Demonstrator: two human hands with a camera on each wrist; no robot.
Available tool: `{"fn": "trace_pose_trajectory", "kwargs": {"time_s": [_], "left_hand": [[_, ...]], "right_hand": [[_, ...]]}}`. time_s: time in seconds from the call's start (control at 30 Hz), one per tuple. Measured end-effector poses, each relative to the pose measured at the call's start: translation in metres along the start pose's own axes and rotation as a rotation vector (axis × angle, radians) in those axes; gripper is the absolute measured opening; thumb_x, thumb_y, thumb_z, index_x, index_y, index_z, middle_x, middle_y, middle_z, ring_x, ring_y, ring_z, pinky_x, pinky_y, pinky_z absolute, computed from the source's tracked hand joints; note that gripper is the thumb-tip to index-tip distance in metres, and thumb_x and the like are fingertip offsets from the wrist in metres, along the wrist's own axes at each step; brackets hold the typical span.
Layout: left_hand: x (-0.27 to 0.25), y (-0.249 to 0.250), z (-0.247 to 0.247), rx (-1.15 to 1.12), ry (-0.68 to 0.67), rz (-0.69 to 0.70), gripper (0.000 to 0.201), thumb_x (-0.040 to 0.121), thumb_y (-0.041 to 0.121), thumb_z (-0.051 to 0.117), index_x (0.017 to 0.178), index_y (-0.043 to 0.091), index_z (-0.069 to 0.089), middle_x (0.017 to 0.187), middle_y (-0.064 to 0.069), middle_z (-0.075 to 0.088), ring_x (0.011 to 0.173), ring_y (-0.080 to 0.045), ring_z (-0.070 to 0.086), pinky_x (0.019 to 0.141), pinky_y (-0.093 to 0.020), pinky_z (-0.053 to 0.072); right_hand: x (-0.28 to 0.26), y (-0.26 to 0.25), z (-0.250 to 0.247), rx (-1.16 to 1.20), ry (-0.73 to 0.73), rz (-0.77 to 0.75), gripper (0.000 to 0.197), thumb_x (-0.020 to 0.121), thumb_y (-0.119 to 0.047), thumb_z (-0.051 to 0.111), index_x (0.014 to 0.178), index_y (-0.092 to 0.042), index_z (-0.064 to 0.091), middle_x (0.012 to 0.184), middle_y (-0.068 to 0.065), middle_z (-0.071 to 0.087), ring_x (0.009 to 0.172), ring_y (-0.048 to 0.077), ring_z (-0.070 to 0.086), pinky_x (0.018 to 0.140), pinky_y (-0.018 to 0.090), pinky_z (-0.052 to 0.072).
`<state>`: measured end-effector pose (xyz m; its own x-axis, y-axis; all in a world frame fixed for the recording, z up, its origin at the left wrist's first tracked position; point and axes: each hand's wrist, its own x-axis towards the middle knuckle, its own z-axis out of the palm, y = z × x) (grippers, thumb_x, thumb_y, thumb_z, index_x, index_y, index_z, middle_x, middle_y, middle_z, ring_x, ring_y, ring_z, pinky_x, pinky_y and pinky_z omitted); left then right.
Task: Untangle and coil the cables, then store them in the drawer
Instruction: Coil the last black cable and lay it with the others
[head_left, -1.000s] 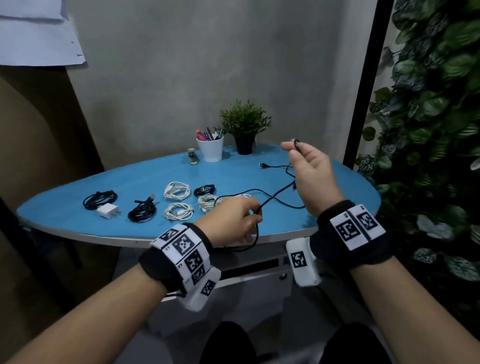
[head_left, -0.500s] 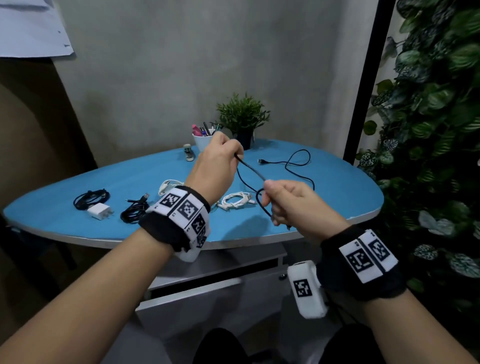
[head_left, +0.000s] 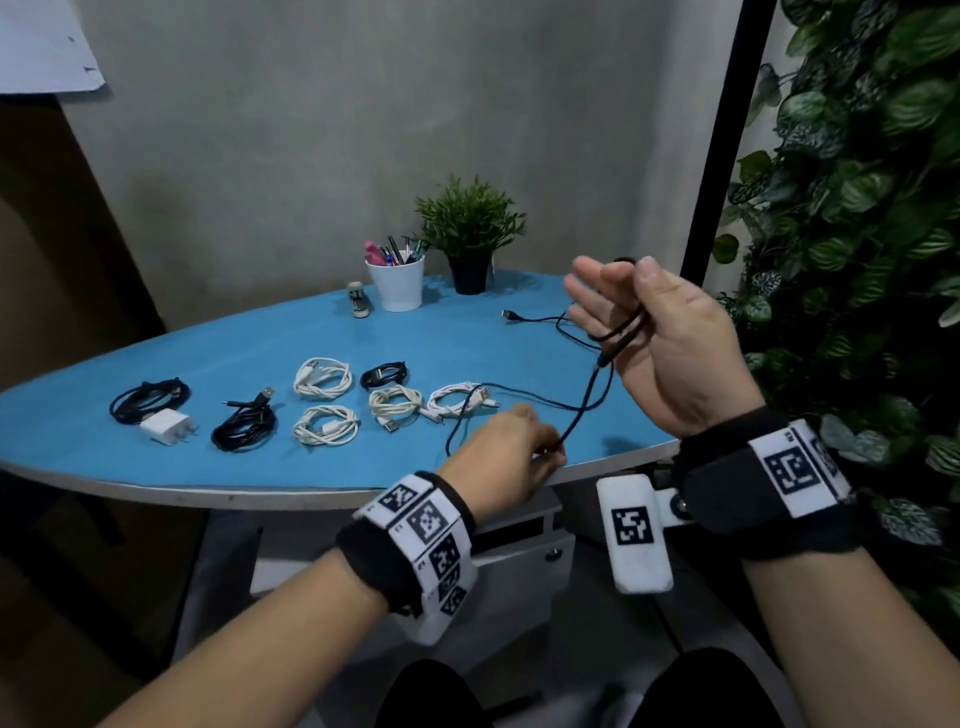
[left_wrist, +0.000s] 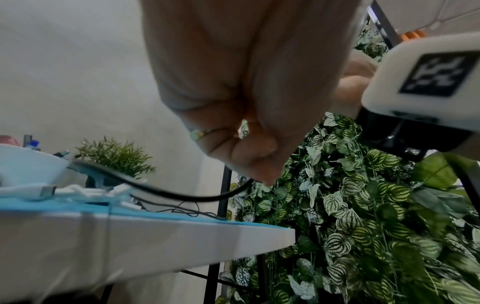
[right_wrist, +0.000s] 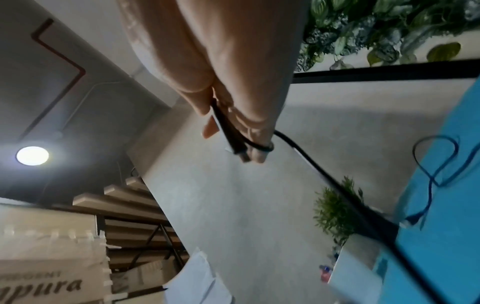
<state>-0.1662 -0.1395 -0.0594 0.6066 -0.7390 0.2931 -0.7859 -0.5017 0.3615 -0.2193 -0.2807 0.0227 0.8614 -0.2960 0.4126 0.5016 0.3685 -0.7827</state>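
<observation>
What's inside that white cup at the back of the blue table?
The white cup holds several pens and a pink item, their tops poking above the rim. Their lower parts and the cup's bottom are hidden by its wall.

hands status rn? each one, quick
Left hand: fingers curled, pinching the black cable near the table edge.
Right hand: raised, fingers mostly straight, thumb pinning loops of the same cable against them.

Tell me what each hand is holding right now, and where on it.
Both hold the same black cable. The right hand has loops near one end wound around its fingers; the left hand pinches a stretch further along.
</observation>
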Motion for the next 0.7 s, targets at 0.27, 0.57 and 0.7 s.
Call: {"fn": "trace_pose_trajectory", "kwargs": {"time_s": [0.27, 0.57, 0.7], "left_hand": [[-0.027, 0.004, -0.019, -0.320, -0.137, -0.114, 0.010, 0.094, 0.021, 0.051, 0.085, 0.019, 0.056, 0.077, 0.006, 0.061, 0.060, -0.013, 0.068, 0.062, -0.031, 0.055], [-0.001, -0.001, -0.069, -0.171, 0.403, 0.039, 0.003, 0.089, 0.020, 0.061, 0.086, 0.019, 0.062, 0.076, 0.007, 0.060, 0.062, -0.010, 0.059, 0.062, -0.026, 0.049], [0.024, -0.010, -0.069, -0.106, 0.445, 0.055, 0.010, 0.087, 0.023, 0.064, 0.088, 0.014, 0.066, 0.082, 0.001, 0.059, 0.073, -0.013, 0.055, 0.069, -0.018, 0.041]], "right_hand": [[0.005, 0.007, -0.027, -1.069, -0.037, -0.053, 0.022, 0.097, -0.028, 0.047, 0.086, -0.019, 0.064, 0.098, 0.024, 0.066, 0.093, 0.037, 0.060, 0.083, 0.038, 0.047], [-0.018, 0.021, -0.025, -0.978, -0.237, 0.182, 0.042, 0.097, -0.045, 0.038, 0.083, -0.015, 0.063, 0.047, -0.008, 0.045, 0.045, 0.008, 0.047, 0.071, 0.047, 0.050], [-0.024, 0.020, -0.021, -0.796, -0.272, 0.228, 0.044, 0.097, -0.042, 0.040, 0.072, -0.013, 0.062, 0.043, -0.009, 0.035, 0.040, 0.008, 0.036, 0.068, 0.041, 0.046]]}}
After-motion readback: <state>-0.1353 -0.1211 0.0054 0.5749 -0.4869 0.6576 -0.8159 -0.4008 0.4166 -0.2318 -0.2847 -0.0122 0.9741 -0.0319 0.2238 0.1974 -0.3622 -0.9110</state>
